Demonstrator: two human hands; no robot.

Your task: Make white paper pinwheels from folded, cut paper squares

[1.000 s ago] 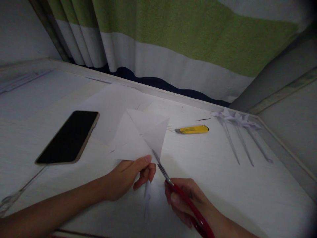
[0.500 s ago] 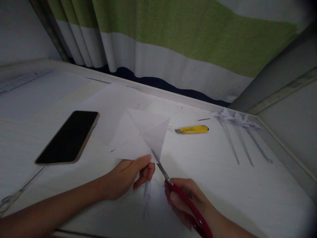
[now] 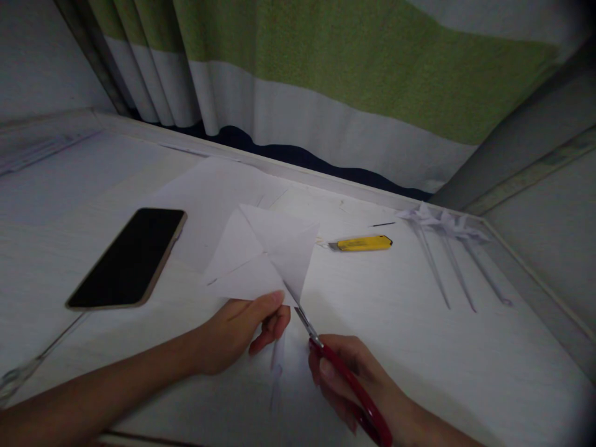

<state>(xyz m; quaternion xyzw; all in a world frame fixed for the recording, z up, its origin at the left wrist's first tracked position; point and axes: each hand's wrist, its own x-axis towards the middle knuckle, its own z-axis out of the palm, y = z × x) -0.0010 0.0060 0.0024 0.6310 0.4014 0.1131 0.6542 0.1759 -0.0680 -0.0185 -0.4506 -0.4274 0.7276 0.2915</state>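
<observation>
A: Left to right. Phone [image 3: 128, 257] lies flat, screen up, well left of the work. A loose white sheet [image 3: 209, 198] sits under and behind the folded piece.

B: Left hand [image 3: 242, 329]?

A: Pinching the near corner of the folded paper square [image 3: 267, 257], thumb on top, fingers curled beneath. The paper lifts off the white desk [image 3: 465, 372] at that corner; its far part rests on the loose sheet.

B: Change since a second ago?

A: Small. The blades of the red-handled scissors [image 3: 344, 379] now sit a touch deeper along the diagonal crease. The left hand has barely moved, same pinch. The raised flap on the right has dropped slightly.

B: Meaning?

A: My read: the cut runs along the crease from the corner towards the centre, slowly. How far in, I cannot tell; the flap hides the blade tips.

B: Right hand [image 3: 349, 379]?

A: Closed round the scissor handles, fingers through the loops, low and right of the paper. The blades point up-left into the paper edge just beside the left fingertips.

B: Further right?

A: Yellow utility knife [image 3: 363, 243] lies untouched beyond the paper. Three paper pinwheels [image 3: 447, 233] on sticks lie near the far right corner, well apart from both hands.
</observation>
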